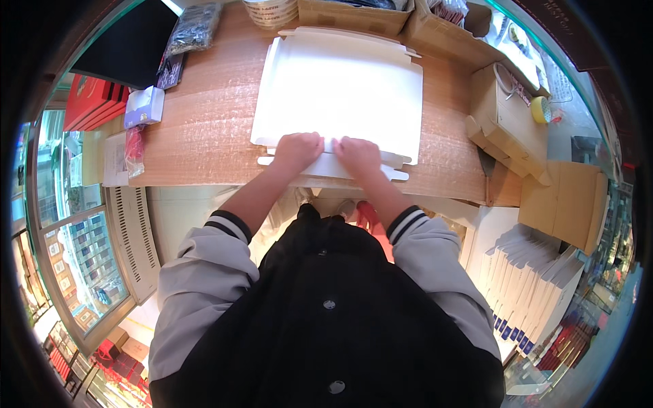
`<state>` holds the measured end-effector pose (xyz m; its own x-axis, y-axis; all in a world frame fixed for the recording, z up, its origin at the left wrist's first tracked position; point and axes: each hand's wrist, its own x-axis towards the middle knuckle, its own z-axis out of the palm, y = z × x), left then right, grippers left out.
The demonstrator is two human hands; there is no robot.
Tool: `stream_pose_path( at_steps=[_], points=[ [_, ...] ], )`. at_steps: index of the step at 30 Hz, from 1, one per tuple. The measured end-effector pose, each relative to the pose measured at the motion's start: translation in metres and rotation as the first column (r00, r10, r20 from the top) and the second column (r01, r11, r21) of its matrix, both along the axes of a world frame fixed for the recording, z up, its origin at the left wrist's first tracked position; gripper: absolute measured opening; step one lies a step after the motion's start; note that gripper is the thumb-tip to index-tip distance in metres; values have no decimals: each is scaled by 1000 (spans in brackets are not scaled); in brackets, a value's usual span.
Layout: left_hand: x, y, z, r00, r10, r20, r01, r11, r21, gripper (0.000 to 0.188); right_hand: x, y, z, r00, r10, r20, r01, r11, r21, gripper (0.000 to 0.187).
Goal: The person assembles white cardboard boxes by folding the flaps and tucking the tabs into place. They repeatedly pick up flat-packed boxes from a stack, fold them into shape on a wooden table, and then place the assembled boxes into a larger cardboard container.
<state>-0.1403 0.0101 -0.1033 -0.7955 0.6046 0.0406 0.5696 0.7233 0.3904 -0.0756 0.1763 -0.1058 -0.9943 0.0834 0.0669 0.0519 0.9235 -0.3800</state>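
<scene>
A flat white cardboard box blank [340, 88] lies on the wooden table, with narrow flaps along its edges. At its near edge, a folded strip [333, 166] reaches toward the table's front. My left hand [298, 151] is closed on this near edge, left of the middle, its fingers curled. Just to the right, my right hand [358, 156] grips the same edge in a like way. The thumbs of both hands come close together. The fingertips are partly hidden.
Cardboard boxes [510, 115] stand on the table's right, with a yellow tape roll [541, 109] beside them. Red boxes [95, 102] and a tissue pack [144, 107] are at left. Several white flattened boxes [524, 285] stand low at right. A striped tub [271, 12] sits at the back.
</scene>
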Motion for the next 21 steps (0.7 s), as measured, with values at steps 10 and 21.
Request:
stream_pose_path(
  at_steps=[10,21],
  points=[
    [-11,-49,-5,981,187,-44,-189,981,-33,21,23,58,-10,932,-190,-307,153,978,-143,31],
    [19,14,51,969,-110,-222,148,975,165,19,24,131,30,878,-414,241,209,-121,-970,32]
  ],
)
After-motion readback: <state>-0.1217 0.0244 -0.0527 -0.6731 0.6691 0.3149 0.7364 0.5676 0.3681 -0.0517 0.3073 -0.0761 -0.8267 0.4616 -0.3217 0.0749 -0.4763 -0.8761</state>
